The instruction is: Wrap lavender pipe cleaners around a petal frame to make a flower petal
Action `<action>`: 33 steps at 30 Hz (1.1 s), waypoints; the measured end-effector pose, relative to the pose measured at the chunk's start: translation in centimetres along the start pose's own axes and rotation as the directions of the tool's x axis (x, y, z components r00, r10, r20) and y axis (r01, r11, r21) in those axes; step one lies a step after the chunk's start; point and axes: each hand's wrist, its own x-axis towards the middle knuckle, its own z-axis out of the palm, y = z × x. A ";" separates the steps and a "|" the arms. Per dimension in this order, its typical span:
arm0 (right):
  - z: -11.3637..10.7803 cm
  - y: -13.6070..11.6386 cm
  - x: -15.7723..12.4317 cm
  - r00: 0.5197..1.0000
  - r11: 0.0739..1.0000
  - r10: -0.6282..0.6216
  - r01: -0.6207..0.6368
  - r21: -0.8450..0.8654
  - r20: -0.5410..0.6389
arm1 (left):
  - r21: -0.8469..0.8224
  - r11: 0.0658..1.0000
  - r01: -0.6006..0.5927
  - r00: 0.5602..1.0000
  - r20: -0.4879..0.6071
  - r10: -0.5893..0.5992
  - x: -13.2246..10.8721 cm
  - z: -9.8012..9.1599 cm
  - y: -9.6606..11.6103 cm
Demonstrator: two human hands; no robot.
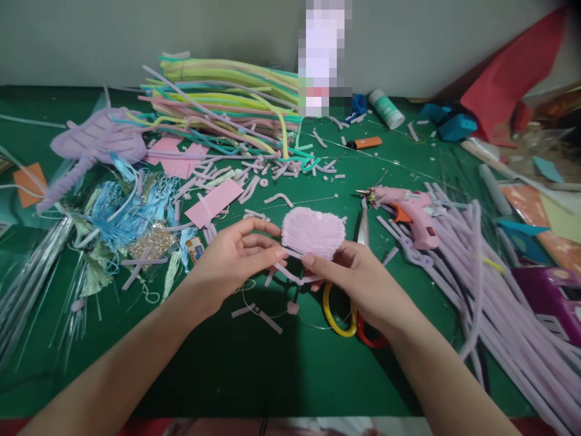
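A fuzzy pale-pink pad, built from rows of pipe cleaners, is held up over the table's middle. My right hand grips its lower right side, the thumb pressed on the front. At its lower left, my left hand pinches a pink pipe cleaner that runs along the pad's bottom edge and sags below it. Scissors with yellow and red handles lie under my right hand, partly hidden by it. A pink glue gun rests on the table to the right of the pad.
Lilac pipe cleaners lie in a bundle at right. Coloured pipe cleaners are heaped at the back. Blue tassels and a lilac wing-shaped piece are at left. An orange lighter and a glue stick lie behind.
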 end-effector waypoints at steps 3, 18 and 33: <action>-0.1 0.0 0.0 1.000 1.000 -0.001 0.001 -0.008 0.003 | -0.104 0.994 0.046 0.998 0.055 -0.040 0.1 -0.3 -0.2; -0.1 0.0 0.1 1.000 1.000 -0.005 0.005 -0.018 0.005 | -0.199 0.977 0.075 0.993 0.101 -0.056 0.4 -0.6 -0.2; 0.2 -0.1 -0.2 0.995 0.999 -0.041 0.043 -0.019 0.087 | 0.026 0.999 0.034 0.992 0.120 -0.037 0.2 0.2 -0.2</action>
